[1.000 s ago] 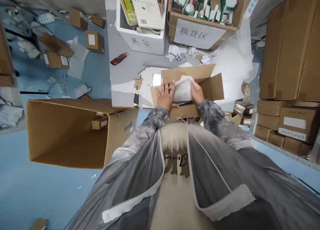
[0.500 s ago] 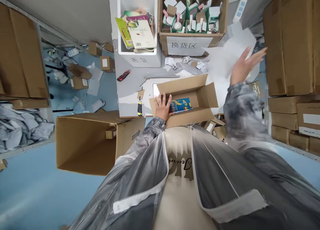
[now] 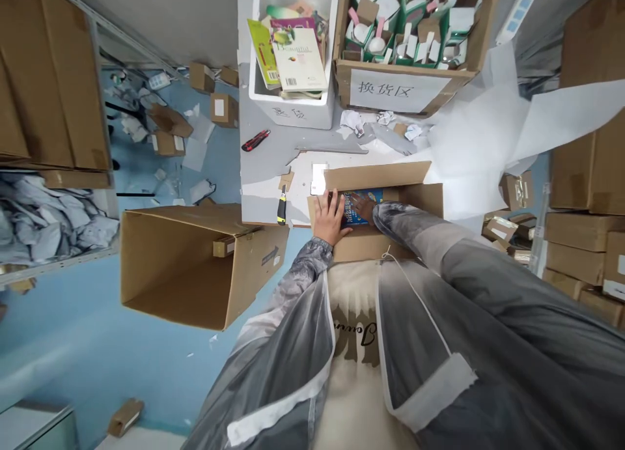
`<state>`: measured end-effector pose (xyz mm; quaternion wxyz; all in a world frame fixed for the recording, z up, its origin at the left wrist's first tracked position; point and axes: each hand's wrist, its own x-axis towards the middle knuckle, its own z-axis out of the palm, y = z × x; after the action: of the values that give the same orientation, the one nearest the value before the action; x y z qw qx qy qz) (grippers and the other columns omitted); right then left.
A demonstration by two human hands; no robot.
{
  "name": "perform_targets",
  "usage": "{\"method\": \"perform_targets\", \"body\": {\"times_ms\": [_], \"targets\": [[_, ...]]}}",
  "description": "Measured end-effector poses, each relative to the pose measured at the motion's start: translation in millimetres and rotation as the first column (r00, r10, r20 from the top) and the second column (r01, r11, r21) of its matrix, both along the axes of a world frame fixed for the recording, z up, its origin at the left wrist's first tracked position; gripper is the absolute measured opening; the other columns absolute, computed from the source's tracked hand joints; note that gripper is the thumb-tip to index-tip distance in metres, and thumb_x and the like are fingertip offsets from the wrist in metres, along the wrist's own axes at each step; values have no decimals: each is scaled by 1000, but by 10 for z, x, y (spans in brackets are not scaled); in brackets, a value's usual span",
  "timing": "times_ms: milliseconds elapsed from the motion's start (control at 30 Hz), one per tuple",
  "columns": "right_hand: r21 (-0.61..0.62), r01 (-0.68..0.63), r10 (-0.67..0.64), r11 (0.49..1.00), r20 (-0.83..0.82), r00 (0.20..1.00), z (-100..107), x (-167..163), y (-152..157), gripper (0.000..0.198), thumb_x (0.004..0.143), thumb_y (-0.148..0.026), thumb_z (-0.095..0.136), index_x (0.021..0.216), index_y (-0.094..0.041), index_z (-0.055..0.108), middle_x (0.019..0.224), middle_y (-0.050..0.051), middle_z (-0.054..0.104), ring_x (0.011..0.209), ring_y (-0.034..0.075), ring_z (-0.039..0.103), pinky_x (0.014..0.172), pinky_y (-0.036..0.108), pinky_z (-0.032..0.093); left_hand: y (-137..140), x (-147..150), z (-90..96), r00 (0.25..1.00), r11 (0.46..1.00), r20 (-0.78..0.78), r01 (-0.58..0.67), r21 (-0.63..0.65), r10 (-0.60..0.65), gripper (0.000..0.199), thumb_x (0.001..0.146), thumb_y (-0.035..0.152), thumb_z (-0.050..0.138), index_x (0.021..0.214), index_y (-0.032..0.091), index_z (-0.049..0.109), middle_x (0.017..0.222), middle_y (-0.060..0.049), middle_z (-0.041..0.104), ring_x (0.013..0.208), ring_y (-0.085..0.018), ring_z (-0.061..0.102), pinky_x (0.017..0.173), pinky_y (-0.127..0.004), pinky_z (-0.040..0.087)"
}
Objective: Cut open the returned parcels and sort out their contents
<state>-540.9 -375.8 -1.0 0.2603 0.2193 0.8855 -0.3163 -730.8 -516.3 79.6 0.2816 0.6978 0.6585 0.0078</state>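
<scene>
An open cardboard box (image 3: 375, 249) sits at the table's front edge, its flaps raised. My left hand (image 3: 330, 218) rests on the box's left end with its fingers spread. Inside lies a blue book or packet (image 3: 352, 217) with a colourful printed cover; which of the two it is, I cannot tell. Over that blue item is my right hand (image 3: 365, 209), reaching in from the right with fingers stretched across its cover. The sleeve and box shade hide part of this hand.
A yellow-black utility knife (image 3: 282, 206) and a red-black one (image 3: 256, 140) lie on the table. Behind stand a white foam box (image 3: 293, 114) of books and a carton (image 3: 342, 88) of small boxes. White sheet material (image 3: 459, 137) spreads at right; a large open carton (image 3: 258, 267) stands left.
My right hand has swung down from the raised white sheet at right into the box, onto the blue item. My left hand stays on the box's left end. The view has shifted.
</scene>
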Motion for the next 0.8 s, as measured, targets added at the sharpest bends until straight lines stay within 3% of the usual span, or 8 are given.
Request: {"method": "perform_targets", "body": {"times_ms": [200, 300, 433, 567, 667, 800], "targets": [[-40, -50, 53, 998, 79, 995, -327, 106, -77, 67, 76, -6, 103, 139, -3, 77, 196, 43, 43, 184, 46, 40, 150, 79, 24, -52, 74, -49, 998, 999, 46, -36, -17, 37, 155, 90, 71, 107, 205, 10, 22, 211, -28, 8, 198, -56, -9, 156, -90, -7], [-72, -56, 62, 996, 84, 995, -391, 150, -22, 55, 79, 2, 96, 132, -5, 81, 200, 39, 38, 186, 42, 35, 151, 80, 17, -57, 95, -74, 996, 998, 70, -54, 10, 53, 144, 98, 62, 102, 205, 11, 21, 211, -26, 13, 199, -53, -8, 157, -88, -10], [-137, -24, 33, 990, 66, 997, -319, 211, 119, 23, 89, 5, 84, 106, -10, 81, 194, 24, 57, 180, 29, 41, 151, 75, 19, -2, 71, -84, 994, 997, 91, -63, 46, 59, 134, 103, 51, 97, 206, 10, 20, 212, -23, 15, 200, -50, -7, 159, -83, -10], [-192, 31, -29, 981, 13, 999, -177, 347, 243, 24, 92, 7, 71, 85, -16, 68, 163, 7, 85, 167, 22, 58, 147, 69, 34, 37, 53, -81, 992, 996, 109, -69, 64, 62, 135, 104, 50, 93, 206, 10, 14, 212, -22, 12, 200, -49, -9, 159, -81, -12], [-259, 99, -109, 961, -24, 994, -107, 431, 306, 26, 97, -1, 66, 80, -20, 62, 143, 4, 92, 159, 23, 66, 144, 66, 40, -11, 66, -86, 991, 997, 120, -68, 44, 63, 134, 104, 47, 89, 207, 12, 11, 213, -20, 10, 199, -49, -12, 158, -83, -14], [-340, 251, -274, 907, -22, 961, -40, 444, 343, 19, 88, -10, 68, 78, -25, 63, 117, 8, 95, 142, 30, 76, 143, 71, 42, -77, 71, -113, 990, 997, 126, -67, 38, 61, 129, 106, 45, 84, 207, 14, 11, 213, -19, 12, 199, -47, -12, 158, -82, -15]]}}
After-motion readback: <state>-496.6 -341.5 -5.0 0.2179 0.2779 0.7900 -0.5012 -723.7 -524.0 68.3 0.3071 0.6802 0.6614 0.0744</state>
